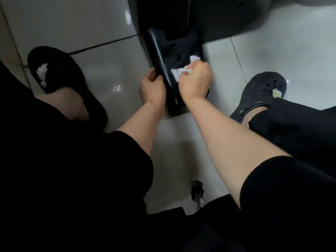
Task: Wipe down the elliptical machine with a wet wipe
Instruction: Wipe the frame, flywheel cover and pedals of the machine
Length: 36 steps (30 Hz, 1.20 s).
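Mid-wipe on pedal (164, 57): right hand (195, 79) clamped on wipe (179, 71), left hand (151, 87) gripping pedal's left rim; next, likely rubbing toward pedal's far end.

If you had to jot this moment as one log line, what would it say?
step: wiping pedal | right hand: holds wet wipe on black pedal | left hand: grips pedal's left edge | floor: tiled

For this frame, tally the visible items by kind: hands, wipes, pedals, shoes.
Hands: 2, the left hand gripping the pedal's edge, the right hand holding the wipe
Wet wipe: 1
Elliptical pedal: 1
Shoes: 2, black slipper, black clog
Total: 6
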### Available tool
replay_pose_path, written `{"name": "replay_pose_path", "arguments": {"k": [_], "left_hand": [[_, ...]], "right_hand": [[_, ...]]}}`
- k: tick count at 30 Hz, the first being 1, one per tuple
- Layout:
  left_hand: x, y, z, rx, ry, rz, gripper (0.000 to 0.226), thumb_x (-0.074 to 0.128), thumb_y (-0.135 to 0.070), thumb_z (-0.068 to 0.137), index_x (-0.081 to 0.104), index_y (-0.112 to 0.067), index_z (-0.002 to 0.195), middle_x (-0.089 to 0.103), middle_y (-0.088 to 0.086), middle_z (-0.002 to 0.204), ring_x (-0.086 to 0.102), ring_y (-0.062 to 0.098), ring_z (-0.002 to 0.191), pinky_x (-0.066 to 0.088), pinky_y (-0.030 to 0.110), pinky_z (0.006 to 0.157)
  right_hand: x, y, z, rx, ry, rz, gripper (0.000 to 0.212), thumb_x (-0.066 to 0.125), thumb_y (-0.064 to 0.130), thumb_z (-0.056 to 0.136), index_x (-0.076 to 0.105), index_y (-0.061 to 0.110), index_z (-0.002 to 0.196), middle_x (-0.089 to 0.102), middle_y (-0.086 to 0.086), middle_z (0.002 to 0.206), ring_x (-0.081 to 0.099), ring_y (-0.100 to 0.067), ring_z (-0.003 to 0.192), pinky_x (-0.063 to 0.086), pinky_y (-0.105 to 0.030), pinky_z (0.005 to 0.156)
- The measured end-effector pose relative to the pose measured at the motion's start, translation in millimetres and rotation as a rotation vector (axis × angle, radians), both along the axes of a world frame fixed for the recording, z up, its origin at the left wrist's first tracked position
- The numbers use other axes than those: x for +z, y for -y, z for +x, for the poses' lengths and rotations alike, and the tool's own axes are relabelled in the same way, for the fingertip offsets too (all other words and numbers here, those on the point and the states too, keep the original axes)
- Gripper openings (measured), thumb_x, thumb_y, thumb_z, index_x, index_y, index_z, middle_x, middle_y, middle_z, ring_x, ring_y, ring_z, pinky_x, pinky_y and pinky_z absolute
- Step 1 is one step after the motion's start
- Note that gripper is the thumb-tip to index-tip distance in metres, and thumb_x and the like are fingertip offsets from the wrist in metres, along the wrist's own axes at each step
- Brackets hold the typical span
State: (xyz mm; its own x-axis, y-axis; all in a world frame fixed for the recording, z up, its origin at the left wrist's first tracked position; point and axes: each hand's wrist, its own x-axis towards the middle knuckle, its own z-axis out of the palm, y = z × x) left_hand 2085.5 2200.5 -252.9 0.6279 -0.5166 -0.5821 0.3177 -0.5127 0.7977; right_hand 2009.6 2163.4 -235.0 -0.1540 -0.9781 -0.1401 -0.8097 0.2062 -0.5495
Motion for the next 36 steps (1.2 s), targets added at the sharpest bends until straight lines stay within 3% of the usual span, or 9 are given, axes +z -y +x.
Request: {"name": "replay_pose_path", "arguments": {"k": [3, 8, 13, 16, 19, 27, 30, 33, 36], "left_hand": [[4.4, 11.8, 7.1, -0.02, -0.006, -0.009, 0.037, 0.052, 0.001, 0.092, 0.062, -0.011, 0.125, 0.068, 0.003, 0.113, 0.064, 0.017, 0.108, 0.047, 0.033, 0.103], [7.6, 37.0, 24.1, -0.039, 0.068, -0.041, 0.045, 0.054, 0.0, 0.09, 0.056, -0.009, 0.134, 0.062, 0.005, 0.131, 0.058, 0.015, 0.119, 0.042, 0.031, 0.107], [14.0, 60.6, 34.3, -0.027, 0.03, -0.099, 0.047, 0.051, 0.002, 0.092, 0.051, -0.007, 0.138, 0.058, 0.007, 0.135, 0.055, 0.018, 0.124, 0.041, 0.033, 0.109], [17.6, 68.2, 34.7, -0.007, 0.028, -0.126, 0.047, 0.053, 0.001, 0.091, 0.051, -0.006, 0.138, 0.059, 0.007, 0.135, 0.055, 0.018, 0.124, 0.041, 0.034, 0.109], [19.4, 71.5, 34.0, -0.006, 0.032, -0.123, 0.047, 0.054, -0.001, 0.093, 0.049, -0.008, 0.139, 0.056, 0.006, 0.137, 0.052, 0.017, 0.126, 0.038, 0.03, 0.111], [14.0, 64.1, 33.8, -0.002, -0.041, -0.095, 0.048, 0.053, 0.0, 0.094, 0.049, -0.01, 0.14, 0.055, 0.006, 0.139, 0.053, 0.016, 0.126, 0.04, 0.03, 0.109], [14.5, 62.6, 33.7, 0.003, -0.043, -0.108, 0.047, 0.052, 0.001, 0.094, 0.048, -0.009, 0.14, 0.054, 0.006, 0.14, 0.051, 0.016, 0.127, 0.039, 0.03, 0.11], [15.0, 64.3, 33.3, 0.029, -0.029, -0.108, 0.047, 0.052, 0.003, 0.092, 0.05, -0.007, 0.138, 0.055, 0.008, 0.139, 0.052, 0.019, 0.127, 0.039, 0.031, 0.11], [14.1, 64.9, 39.4, 0.104, -0.128, -0.128, 0.048, 0.047, 0.01, 0.088, 0.054, -0.003, 0.133, 0.06, 0.013, 0.131, 0.059, 0.025, 0.119, 0.046, 0.035, 0.105]], "right_hand": [[-1.6, 32.0, -9.8, -0.09, -0.013, -0.007, 0.026, 0.051, 0.001, 0.091, 0.063, 0.005, 0.114, 0.054, -0.01, 0.123, 0.058, -0.022, 0.104, 0.029, -0.012, 0.072], [-2.8, 46.6, 22.4, 0.13, 0.111, -0.054, 0.035, 0.053, -0.008, 0.081, 0.061, -0.004, 0.115, 0.049, -0.018, 0.13, 0.052, -0.029, 0.116, 0.033, -0.015, 0.09], [3.4, 72.9, 33.0, -0.128, 0.344, -0.015, 0.015, 0.06, -0.004, 0.082, 0.058, 0.003, 0.096, 0.056, -0.014, 0.134, 0.052, -0.025, 0.12, 0.039, -0.019, 0.092], [25.4, 81.6, 48.0, -0.278, 0.599, -0.109, 0.024, 0.06, -0.007, 0.079, 0.053, 0.015, 0.083, 0.064, -0.001, 0.1, 0.062, -0.021, 0.101, 0.052, -0.035, 0.091], [36.6, 89.6, 56.5, -0.235, 0.719, -0.195, 0.033, 0.063, -0.009, 0.077, 0.05, 0.02, 0.083, 0.056, 0.007, 0.081, 0.061, -0.009, 0.077, 0.054, -0.024, 0.077], [11.6, 106.4, 28.1, -0.452, 0.77, -0.101, 0.019, 0.061, -0.01, 0.083, 0.061, 0.004, 0.096, 0.067, -0.011, 0.097, 0.065, -0.016, 0.086, 0.054, -0.019, 0.078], [8.6, 103.8, 29.5, -0.403, 0.668, -0.027, 0.01, 0.065, -0.001, 0.085, 0.066, 0.009, 0.089, 0.068, -0.006, 0.087, 0.065, -0.013, 0.077, 0.049, -0.01, 0.065], [-1.2, 83.0, 40.4, -0.358, 0.609, -0.013, 0.012, 0.061, 0.0, 0.076, 0.067, 0.009, 0.08, 0.064, -0.004, 0.079, 0.063, -0.017, 0.079, 0.051, -0.022, 0.075], [1.7, 44.7, 65.7, -0.081, 0.479, 0.012, 0.016, 0.066, -0.006, 0.076, 0.074, 0.004, 0.086, 0.071, -0.01, 0.085, 0.065, -0.018, 0.08, 0.047, -0.019, 0.079]]}}
